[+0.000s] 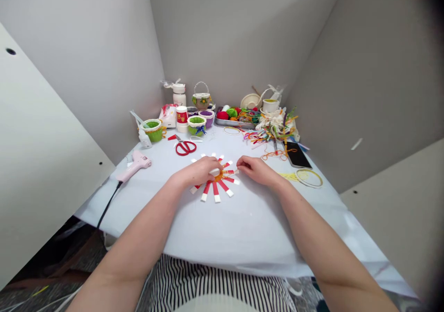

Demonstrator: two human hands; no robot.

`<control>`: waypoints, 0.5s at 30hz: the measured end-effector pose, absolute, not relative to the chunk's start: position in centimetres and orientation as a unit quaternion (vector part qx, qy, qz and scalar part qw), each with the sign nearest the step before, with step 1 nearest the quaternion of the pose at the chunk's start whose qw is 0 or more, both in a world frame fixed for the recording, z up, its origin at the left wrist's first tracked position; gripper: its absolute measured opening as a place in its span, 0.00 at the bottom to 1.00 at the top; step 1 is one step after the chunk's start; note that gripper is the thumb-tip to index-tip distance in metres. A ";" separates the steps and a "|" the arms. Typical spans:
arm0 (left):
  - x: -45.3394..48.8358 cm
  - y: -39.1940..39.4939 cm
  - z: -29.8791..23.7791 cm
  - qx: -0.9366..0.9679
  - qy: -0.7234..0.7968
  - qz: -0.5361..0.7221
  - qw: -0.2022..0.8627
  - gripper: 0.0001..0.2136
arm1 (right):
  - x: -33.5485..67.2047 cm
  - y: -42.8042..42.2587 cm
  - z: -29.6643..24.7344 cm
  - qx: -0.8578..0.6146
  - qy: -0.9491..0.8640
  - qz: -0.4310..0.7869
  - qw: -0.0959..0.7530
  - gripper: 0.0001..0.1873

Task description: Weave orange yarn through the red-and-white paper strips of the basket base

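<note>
A paper cup cut into strips point(216, 190) lies splayed on the table like a sun, its strips red with white ends. Orange yarn point(219, 177) winds round its centre. My left hand point(205, 168) is closed over the left side of the centre, gripping the cup near its base. Just right of the strips, my right hand point(253, 167) is pinched, with what looks like a thin end of the orange yarn between thumb and finger. The fingertips of both hands are partly hidden.
Red scissors point(186, 148) and a pink glue gun point(137, 163) lie to the left. Small green baskets point(152, 130), a tray of yarn balls point(236, 123) and a heap of yarn scraps point(275, 124) stand behind. At right are a phone point(297, 154) and a hoop point(309, 177).
</note>
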State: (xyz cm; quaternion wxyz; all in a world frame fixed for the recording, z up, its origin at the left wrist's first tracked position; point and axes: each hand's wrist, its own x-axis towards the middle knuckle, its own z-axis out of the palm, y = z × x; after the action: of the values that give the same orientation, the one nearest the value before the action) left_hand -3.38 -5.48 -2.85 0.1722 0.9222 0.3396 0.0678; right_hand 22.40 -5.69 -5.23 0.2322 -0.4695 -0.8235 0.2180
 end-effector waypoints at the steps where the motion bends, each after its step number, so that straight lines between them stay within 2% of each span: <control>1: -3.5 -5.3 -2.9 0.924 0.328 0.071 0.183 0.17 | 22.7 -5.8 -5.1 -0.466 -0.824 0.221 0.233 0.09; 6: -3.6 -5.1 -2.9 0.926 0.285 0.080 0.232 0.17 | 23.8 -6.3 -4.4 -0.471 -0.821 0.236 0.220 0.10; 10: -3.5 -5.5 -2.9 0.906 0.327 0.099 0.251 0.12 | 24.0 -6.7 -4.4 -0.470 -0.816 0.268 0.205 0.11; 15: -3.2 -5.5 -3.4 0.898 0.367 0.101 0.221 0.10 | 23.9 -6.9 -5.0 -0.486 -0.801 0.292 0.191 0.12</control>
State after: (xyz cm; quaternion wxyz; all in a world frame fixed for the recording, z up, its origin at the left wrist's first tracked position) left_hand -3.22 -5.54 -3.40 0.2213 0.8981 0.3665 0.1005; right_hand 23.86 -6.90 -4.97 0.1914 -0.4861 -0.8012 0.2919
